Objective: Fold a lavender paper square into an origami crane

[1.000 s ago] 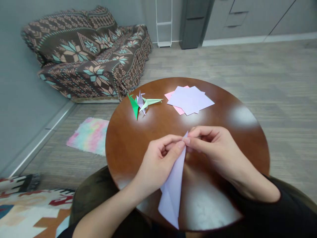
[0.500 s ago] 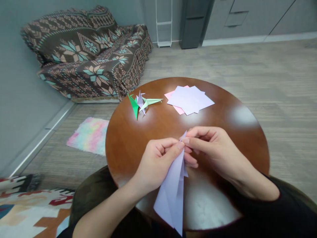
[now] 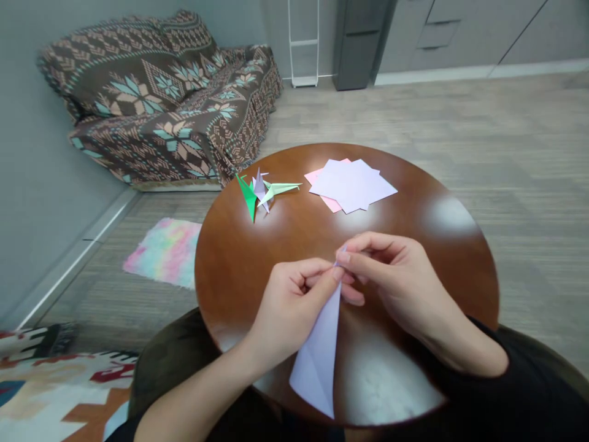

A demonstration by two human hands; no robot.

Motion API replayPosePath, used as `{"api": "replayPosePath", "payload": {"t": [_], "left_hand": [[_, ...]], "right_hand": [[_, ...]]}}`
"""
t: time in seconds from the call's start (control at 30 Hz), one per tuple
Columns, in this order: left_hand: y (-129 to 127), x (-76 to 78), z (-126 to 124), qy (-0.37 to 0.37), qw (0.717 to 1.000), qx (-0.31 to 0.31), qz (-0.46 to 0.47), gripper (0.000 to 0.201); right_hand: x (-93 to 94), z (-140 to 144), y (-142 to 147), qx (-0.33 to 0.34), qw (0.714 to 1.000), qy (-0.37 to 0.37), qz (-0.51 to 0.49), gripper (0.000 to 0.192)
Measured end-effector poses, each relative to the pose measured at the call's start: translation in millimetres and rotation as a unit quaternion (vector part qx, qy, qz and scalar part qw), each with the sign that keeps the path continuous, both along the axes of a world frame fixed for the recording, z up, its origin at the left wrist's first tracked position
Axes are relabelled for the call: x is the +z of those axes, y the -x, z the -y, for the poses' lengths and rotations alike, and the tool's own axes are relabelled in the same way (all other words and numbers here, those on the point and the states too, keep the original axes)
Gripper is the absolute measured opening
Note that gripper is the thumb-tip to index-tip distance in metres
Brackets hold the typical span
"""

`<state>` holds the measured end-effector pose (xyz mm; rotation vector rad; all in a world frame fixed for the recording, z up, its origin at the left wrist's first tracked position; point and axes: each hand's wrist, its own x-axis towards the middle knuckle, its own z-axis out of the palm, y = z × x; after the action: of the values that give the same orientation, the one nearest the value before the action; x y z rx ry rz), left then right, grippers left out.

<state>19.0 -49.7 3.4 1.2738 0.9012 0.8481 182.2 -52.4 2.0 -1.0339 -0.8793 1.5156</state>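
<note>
Paper — a folded lilac piece [image 3: 322, 350] — is held above the near side of the round wooden table [image 3: 230, 258]. Its far tip is pinched by the left hand [image 3: 292, 304] and the right hand [image 3: 396, 276], fingers closed on it, seemingly thumb against forefinger. Farther off, folded paper cranes [image 3: 260, 190] are seen left of a stack of flat sheets [image 3: 352, 184].

The far tip of the folded lilac paper [image 3: 321, 350] vanishes inside the grip of the left hand [image 3: 294, 304] and right hand [image 3: 396, 276], so the crease there can't be read. The pink sheet [image 3: 317, 177] is mostly buried under the lilac sheets [image 3: 352, 184]. The folded cranes [image 3: 260, 191] are too small to count surely. The table [image 3: 230, 258] has its near rim covered by the arms.
</note>
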Motion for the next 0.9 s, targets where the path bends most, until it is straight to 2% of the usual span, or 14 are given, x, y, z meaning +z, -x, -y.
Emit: {"api": "replayPosePath", "payload": {"t": [0.13,0.2,0.4,0.53,0.63,0.77,0.9], "left_hand": [[0,-1.6,1,0.046,0.999,-0.001,0.002,0.023],[1,-1.9,1,0.064,0.998,-0.001,0.013,0.023],[3,-2.4,-2,0.129,0.986,-0.021,0.1,0.026],[4,-3.3,-2,0.149,0.976,-0.043,0.15,0.022],[4,-3.7,-1,0.148,0.975,-0.048,0.157,0.022],[4,-2.4,0,0.146,0.978,-0.052,0.141,0.022],[3,1.3,-1,0.118,0.988,-0.031,0.091,0.026]], "right_hand": [[-5.0,-4,-10,-0.089,0.994,-0.033,0.061,0.017],[-6.4,-5,-12,-0.1,0.991,-0.05,0.078,0.017],[2.7,0,-3,0.019,0.996,-0.057,0.062,0.023],[11.2,3,1,-0.007,0.993,-0.074,0.091,0.018],[11.5,4,2,0.002,0.995,-0.066,0.077,0.017],[8.7,5,2,0.022,0.997,-0.053,0.043,0.016],[9.2,5,3,0.018,0.997,-0.056,0.054,0.017]]}}
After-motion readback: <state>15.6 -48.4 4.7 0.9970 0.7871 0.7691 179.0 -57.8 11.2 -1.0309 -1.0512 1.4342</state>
